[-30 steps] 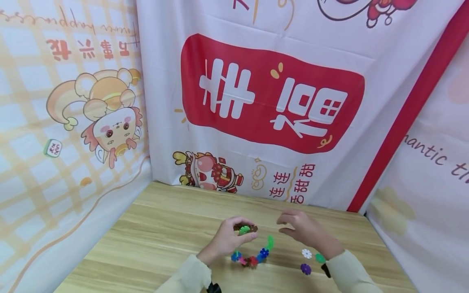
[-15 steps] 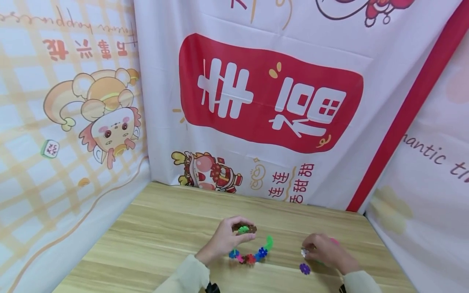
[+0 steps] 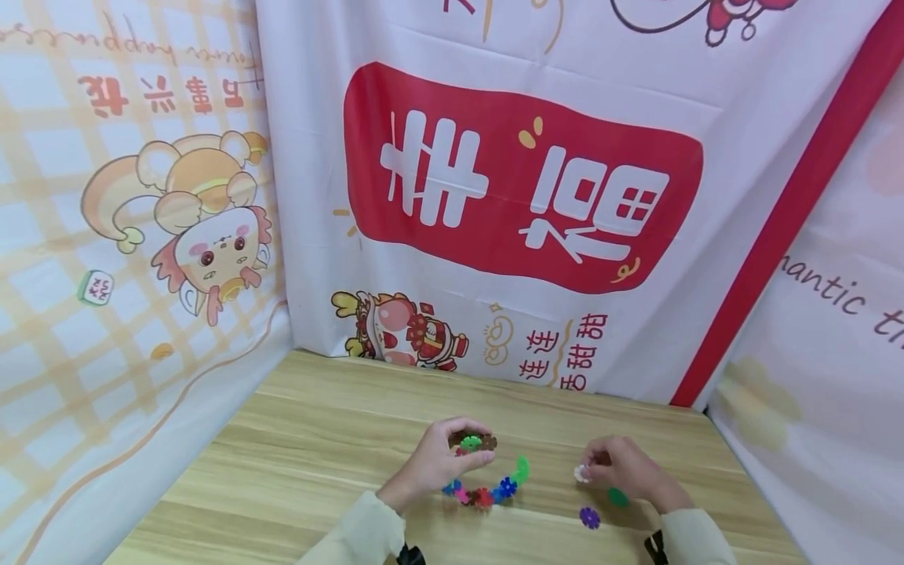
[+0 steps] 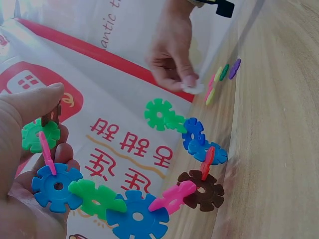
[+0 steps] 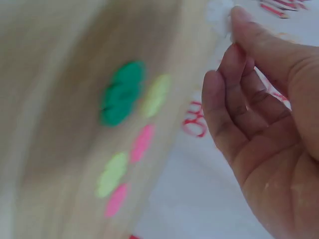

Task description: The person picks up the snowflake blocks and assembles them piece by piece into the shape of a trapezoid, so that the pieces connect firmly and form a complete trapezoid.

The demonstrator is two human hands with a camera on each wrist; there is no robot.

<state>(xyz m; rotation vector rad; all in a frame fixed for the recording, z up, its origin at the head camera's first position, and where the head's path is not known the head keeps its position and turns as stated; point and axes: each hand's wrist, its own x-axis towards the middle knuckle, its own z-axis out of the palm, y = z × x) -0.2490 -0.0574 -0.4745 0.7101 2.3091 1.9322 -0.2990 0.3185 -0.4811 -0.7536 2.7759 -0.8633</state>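
Being gripped by the left hand point(image 3: 436, 457): snowflake-disc chain point(image 3: 483, 498)
A white disc point(image 3: 581, 474) is pinched by the right hand point(image 3: 623, 469).

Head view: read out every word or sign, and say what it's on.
"Forever happiness", upside down, orange-checked white cloth at left.
"事兴龙", upside down, same cloth; first character unclear.
"幸福", sideways, rounded red panel on white back cloth.
"连连" and "甜甜", lower on that cloth; another at top, cut off.
"antic t", cut off, pale right cloth.
Too small: marks on green-and-white printed tile.
Colourful notched plastic discs: none readable.
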